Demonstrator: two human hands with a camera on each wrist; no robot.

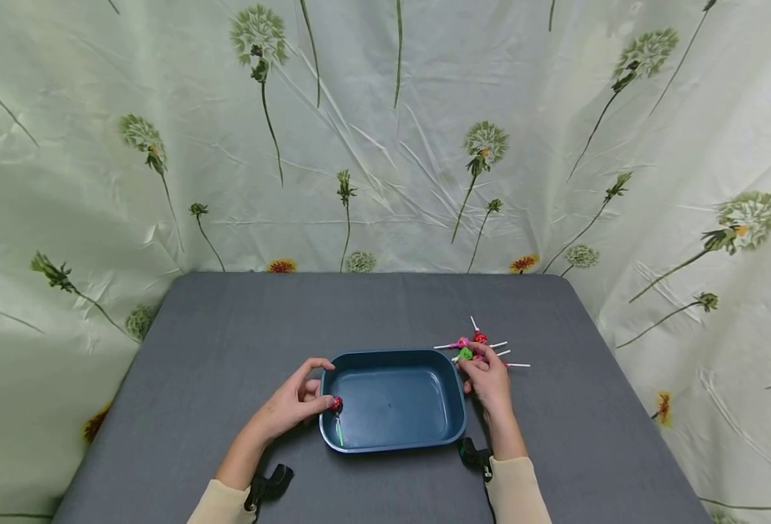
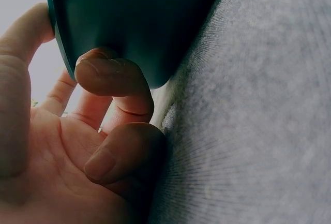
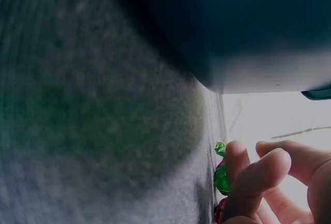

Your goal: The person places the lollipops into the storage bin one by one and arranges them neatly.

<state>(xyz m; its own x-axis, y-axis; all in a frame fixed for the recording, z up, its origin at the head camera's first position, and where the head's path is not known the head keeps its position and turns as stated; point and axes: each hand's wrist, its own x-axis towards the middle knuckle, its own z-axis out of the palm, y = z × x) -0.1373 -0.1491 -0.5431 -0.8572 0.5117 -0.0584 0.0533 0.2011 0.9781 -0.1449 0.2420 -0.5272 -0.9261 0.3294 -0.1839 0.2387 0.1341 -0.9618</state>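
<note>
A dark blue plastic tray (image 1: 392,447) stands on the grey table. My left hand (image 1: 296,399) grips its left end, thumb over the rim and curled fingers against the outer wall, as the left wrist view shows. Inside the tray by that thumb lies a red lollipop (image 1: 337,405), its stick towards me. Beyond the tray's right end, my right hand (image 1: 488,380) reaches down over a small pile of lollipops. Its bent, parted fingertips are right beside a green lollipop (image 3: 221,178). A pink lollipop (image 1: 462,342) and a red lollipop (image 1: 480,338) lie just past them.
Several white sticks point outward from the pile, partly hidden by my right hand. The grey tabletop (image 1: 281,313) ends at a hanging cloth (image 1: 398,145) with a dandelion print. Black wrist mounts (image 1: 270,484) sit on both forearms, low over the table.
</note>
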